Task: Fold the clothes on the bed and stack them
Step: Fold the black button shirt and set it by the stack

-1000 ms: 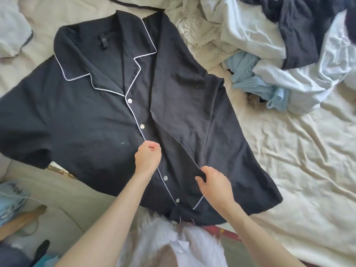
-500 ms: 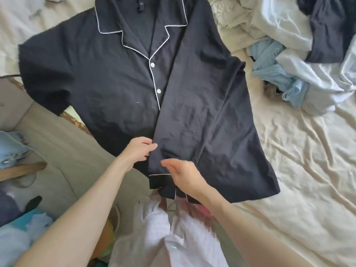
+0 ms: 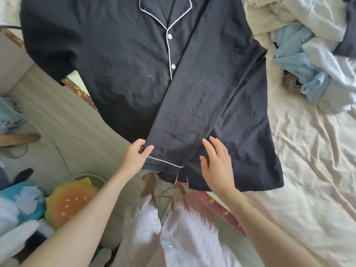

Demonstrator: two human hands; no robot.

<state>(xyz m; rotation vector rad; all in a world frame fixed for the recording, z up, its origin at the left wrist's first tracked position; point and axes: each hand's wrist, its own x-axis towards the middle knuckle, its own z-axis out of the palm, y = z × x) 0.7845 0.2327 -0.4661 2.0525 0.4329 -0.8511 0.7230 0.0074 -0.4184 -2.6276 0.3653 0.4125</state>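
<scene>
Left hand (image 3: pixel 136 158) pinching with thumb and fingers, right hand (image 3: pixel 217 165) flat, fingers spread

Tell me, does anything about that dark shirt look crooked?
Yes. The dark shirt lies skewed, its left side hanging off the bed. The left hand pinches its hem; the right hand lies flat, fingers straight.
</scene>
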